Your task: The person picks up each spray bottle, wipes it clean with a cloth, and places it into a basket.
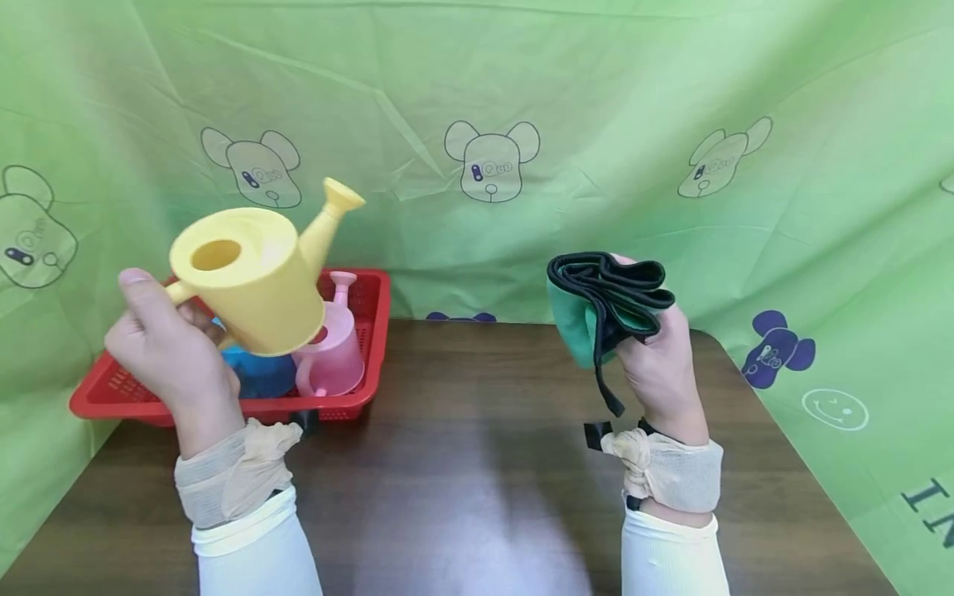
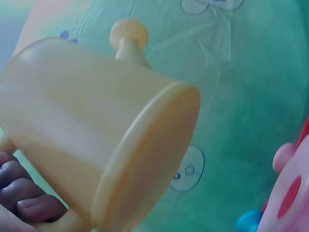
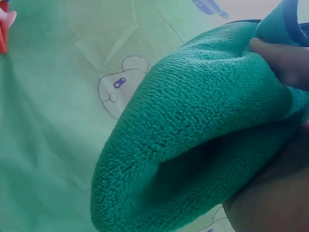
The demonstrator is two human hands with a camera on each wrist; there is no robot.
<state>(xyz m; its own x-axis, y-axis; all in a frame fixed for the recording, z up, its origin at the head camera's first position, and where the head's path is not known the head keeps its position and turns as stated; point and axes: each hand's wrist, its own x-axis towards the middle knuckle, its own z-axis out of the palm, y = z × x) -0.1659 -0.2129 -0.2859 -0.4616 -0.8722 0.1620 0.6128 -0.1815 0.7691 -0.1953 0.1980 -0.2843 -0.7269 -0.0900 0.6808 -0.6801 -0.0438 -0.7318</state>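
Observation:
My left hand (image 1: 171,343) grips the handle of a yellow toy watering can (image 1: 261,285), raised above a red basket (image 1: 376,331). In the left wrist view, curled fingers (image 2: 34,198) wrap the handle, and the can's base faces the camera. Inside the basket are a pink watering can (image 1: 339,356) and a blue one (image 1: 261,377), which the yellow can partly hides. On the right, my right hand (image 1: 663,364) holds a folded green cloth (image 1: 570,319) with black edging above the table. The right wrist view shows the fluffy cloth (image 3: 193,111) bunched between thumb and fingers.
The basket stands at the back left of the brown wooden table (image 1: 462,463). A green printed curtain (image 1: 492,74) hangs behind and along both sides of the table. Light reflects off the tabletop near its front.

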